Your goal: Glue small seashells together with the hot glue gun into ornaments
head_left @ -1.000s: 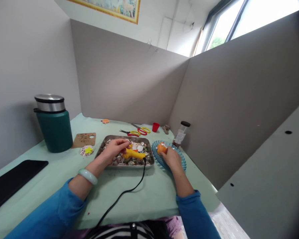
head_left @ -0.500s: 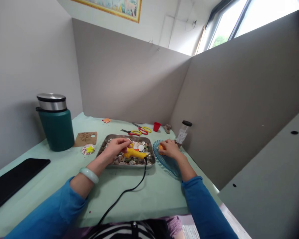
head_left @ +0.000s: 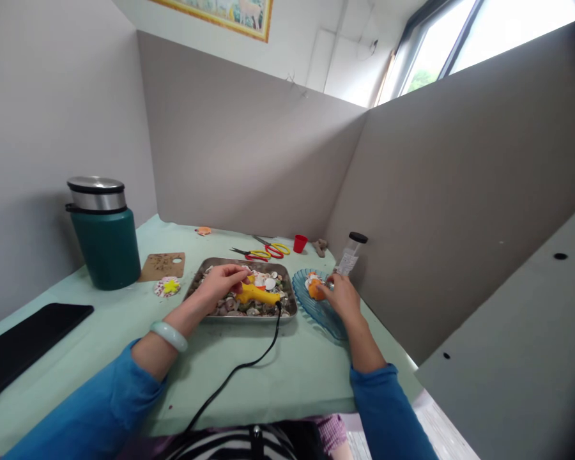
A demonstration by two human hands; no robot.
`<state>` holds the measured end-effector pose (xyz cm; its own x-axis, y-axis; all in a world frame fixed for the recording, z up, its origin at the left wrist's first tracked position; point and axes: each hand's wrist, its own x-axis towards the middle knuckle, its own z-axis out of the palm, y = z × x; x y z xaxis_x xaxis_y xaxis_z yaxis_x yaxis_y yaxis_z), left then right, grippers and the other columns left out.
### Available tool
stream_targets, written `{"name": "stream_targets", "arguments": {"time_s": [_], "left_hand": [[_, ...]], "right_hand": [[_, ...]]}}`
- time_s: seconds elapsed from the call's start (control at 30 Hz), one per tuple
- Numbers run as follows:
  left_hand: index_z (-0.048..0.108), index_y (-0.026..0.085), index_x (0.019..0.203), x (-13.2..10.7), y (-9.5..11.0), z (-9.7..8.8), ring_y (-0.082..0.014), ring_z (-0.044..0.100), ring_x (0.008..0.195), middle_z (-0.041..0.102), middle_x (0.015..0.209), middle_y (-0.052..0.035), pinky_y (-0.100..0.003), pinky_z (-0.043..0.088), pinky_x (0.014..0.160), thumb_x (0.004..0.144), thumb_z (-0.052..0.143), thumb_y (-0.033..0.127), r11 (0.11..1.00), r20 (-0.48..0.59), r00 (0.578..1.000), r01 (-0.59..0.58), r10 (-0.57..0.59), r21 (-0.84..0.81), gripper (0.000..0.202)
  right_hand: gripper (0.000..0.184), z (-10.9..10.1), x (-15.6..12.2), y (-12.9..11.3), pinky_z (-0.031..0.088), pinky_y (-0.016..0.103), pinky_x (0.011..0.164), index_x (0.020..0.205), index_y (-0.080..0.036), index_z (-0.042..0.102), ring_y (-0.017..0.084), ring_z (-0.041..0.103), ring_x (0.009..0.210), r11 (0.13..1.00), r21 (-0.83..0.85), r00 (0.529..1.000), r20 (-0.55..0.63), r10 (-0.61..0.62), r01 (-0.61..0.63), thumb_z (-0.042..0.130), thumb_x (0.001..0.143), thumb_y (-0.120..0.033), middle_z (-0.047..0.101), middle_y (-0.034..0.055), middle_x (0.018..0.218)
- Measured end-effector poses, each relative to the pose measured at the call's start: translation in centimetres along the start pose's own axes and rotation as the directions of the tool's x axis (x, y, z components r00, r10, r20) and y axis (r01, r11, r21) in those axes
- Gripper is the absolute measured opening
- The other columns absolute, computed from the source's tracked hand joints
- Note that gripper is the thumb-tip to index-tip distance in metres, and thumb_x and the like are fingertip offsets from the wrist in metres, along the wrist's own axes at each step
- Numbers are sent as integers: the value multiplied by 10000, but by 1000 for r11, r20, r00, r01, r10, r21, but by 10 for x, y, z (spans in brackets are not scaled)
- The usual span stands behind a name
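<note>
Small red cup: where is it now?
Head view, right of centre: the small red cup stands beyond the scalloped blue plate, right of the red-and-yellow-handled scissors.

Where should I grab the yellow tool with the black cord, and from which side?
Probably mid-handle on the yellow tool, from above, near side: that stretch lies exposed over the shells, while the left hand partly hides the tool's left end and the black cord leaves the right end.

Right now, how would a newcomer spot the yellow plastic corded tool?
On the pale green table, find the rectangular silver metal tray of shells. Inside, near the left hand, lies the yellow plastic tool. Its black cord, running over the tray's near edge, sets it apart from the shells around it.
</note>
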<state>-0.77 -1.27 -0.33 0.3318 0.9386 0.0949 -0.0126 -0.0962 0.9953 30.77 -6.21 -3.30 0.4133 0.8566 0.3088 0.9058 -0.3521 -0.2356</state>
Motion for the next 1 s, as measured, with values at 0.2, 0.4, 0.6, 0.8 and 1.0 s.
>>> {"name": "stream_targets", "arguments": {"time_s": [0.2, 0.4, 0.6, 0.8, 1.0], "left_hand": [[663, 126, 745, 2, -3, -1, -98, 508, 536, 657, 736, -46, -239, 431, 542, 596, 748, 505, 1000, 3, 1000, -1, 1, 8, 416], [661, 126, 759, 4, -7, -2, -100, 510, 536, 668, 755, -58, -240, 432, 538, 596, 749, 513, 1000, 4, 1000, -3, 3, -3, 429], [666, 125, 764, 5, -9, -1, -94, 508, 515, 667, 734, -51, -233, 416, 523, 606, 740, 508, 1000, 5, 1000, 3, -3, -12, 421], [662, 122, 775, 7, -11, -2, -89, 509, 516, 668, 738, -46, -231, 419, 534, 606, 733, 499, 1000, -1, 1000, 20, -20, -2, 419], [666, 116, 762, 7, -9, -1, -88, 506, 512, 667, 725, -46, -235, 422, 535, 598, 736, 477, 1000, 5, 1000, 21, -21, -15, 402]], "right_hand": [[324, -3, -12, -8, 426, 297, 699, 942, -195, 660, 260, 637, 927, 991, -109, 966, 237, 105, -81, 572, 824, -483, 695, 96, 976], [371, 2, -14, -16, 441, 319, 722, 983, -178, 665, 274, 642, 953, 991, -119, 976, 203, 76, -52, 520, 860, -496, 693, 127, 1015], [401, 6, -12, -17, 434, 310, 714, 924, -181, 666, 271, 646, 943, 992, -115, 981, 181, 68, -47, 463, 890, -525, 699, 134, 979], [443, 9, -12, -17, 446, 330, 722, 1083, -158, 602, 287, 640, 957, 990, -88, 989, 93, 115, -107, 461, 885, -529, 679, 139, 1045], [433, 8, -14, -18, 443, 343, 749, 1067, -179, 614, 288, 643, 951, 990, -104, 983, 147, 107, -92, 402, 914, -524, 684, 138, 1003]]}}
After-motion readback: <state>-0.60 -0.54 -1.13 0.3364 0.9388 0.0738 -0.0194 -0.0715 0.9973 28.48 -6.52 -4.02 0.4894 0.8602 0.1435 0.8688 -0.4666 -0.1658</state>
